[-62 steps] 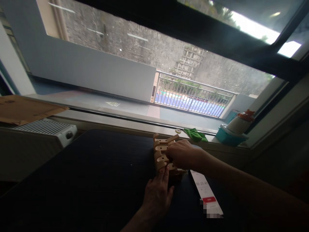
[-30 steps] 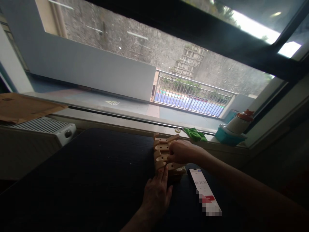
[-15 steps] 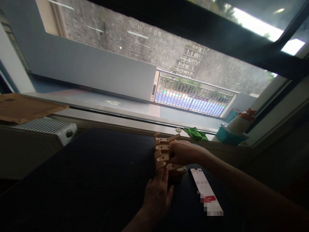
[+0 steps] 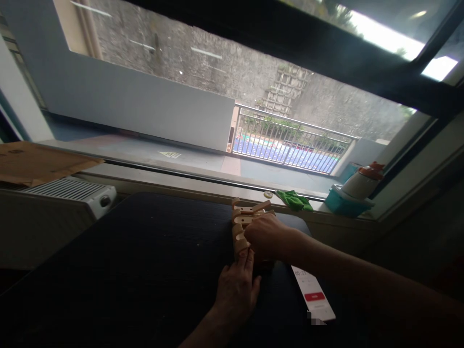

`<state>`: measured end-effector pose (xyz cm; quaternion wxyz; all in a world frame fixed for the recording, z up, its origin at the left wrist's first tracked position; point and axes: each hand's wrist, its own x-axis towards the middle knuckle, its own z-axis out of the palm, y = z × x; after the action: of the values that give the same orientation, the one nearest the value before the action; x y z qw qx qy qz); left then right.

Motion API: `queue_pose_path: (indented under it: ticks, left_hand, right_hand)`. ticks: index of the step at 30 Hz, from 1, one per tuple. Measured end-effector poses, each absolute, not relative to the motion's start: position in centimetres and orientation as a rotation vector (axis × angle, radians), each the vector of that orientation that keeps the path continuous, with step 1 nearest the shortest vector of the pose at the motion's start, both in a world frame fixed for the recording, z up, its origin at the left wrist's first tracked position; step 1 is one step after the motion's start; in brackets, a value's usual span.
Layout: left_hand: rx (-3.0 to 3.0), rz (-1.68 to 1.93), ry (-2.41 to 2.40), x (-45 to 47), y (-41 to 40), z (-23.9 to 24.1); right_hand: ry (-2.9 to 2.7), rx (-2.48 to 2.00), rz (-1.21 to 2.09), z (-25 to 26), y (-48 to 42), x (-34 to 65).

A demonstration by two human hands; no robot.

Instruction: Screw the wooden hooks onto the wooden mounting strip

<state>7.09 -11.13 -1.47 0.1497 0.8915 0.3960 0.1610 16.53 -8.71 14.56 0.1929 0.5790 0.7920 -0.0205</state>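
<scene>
A stack of light wooden pieces (image 4: 242, 218) with rounded ends and small holes stands on the dark table (image 4: 145, 270), near the window sill. My left hand (image 4: 236, 290) lies palm down on the table, fingers stretched out, fingertips touching the bottom of the stack. My right hand (image 4: 267, 237) reaches in from the right and covers the stack's right side, fingers curled onto the wooden pieces. The lower pieces are hidden behind it.
A phone (image 4: 314, 295) with a lit timer screen lies on the table right of the stack. On the sill are a green cloth (image 4: 293, 200), a small round object (image 4: 268, 194) and a teal container (image 4: 344, 200). A white radiator (image 4: 68, 193) and cardboard (image 4: 36, 162) stand at left.
My right hand has slid left and down over the stack, now hiding the lower pieces and the phone's top. My left hand has stayed put.
</scene>
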Motion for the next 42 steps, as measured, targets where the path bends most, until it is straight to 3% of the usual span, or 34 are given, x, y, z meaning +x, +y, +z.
queue_pose_path:
  ticks: [6, 16, 29, 42]
  left_hand:
    - [2.545, 0.482, 1.136, 7.2, -11.2, -1.2]
    - [2.548, 0.484, 1.138, 7.0, -11.2, -1.0]
    - [2.569, 0.472, 1.131, 7.0, -11.3, -1.2]
    - [2.575, 0.434, 1.137, 6.9, -11.2, -0.7]
  right_hand:
    - [2.024, 1.853, -0.086, 14.7, -8.1, 17.2]
    - [2.172, 1.610, -0.072, 17.1, -8.4, 17.3]
    - [2.089, 1.870, -0.054, 14.9, -8.6, 19.2]
    - [2.174, 1.636, 0.056, 15.7, -9.6, 17.2]
